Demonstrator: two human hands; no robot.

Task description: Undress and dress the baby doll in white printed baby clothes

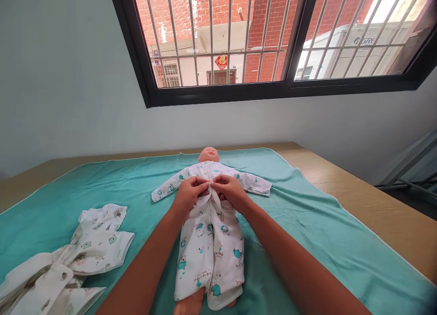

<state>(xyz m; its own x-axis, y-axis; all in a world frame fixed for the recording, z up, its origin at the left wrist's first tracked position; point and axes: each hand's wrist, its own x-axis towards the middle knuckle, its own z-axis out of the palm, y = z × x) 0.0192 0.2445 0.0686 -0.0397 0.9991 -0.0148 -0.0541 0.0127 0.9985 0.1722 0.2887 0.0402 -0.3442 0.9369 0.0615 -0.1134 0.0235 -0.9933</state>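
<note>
White romper (200,246) pinched right at its front opening now, spread over the doll in the middle of the teal cloth! Its edge is gripped between thumb and fingers by the left hand (191,192), and close against it, fingertips almost meeting, the same front is gripped by the right hand (229,191). Below the fingers, the front is parted in a fold, and the two printed legs are laid side by side, with a bare doll leg (190,302) shown beneath the hem. Up above, the sleeves (256,184) are stretched out to both sides, and the doll's head (209,154) is framed by the collar. Out to the left, a second printed garment (99,244) is seen crumpled on the cloth (290,215), well apart from the romper. Farther out, wooden tabletop (344,192) is left uncovered around the cloth's edge, and beyond it, a pale wall (75,78) is topped by a black-framed window (218,94), crossed by metal bars, with brickwork (269,19) seen outside.
</note>
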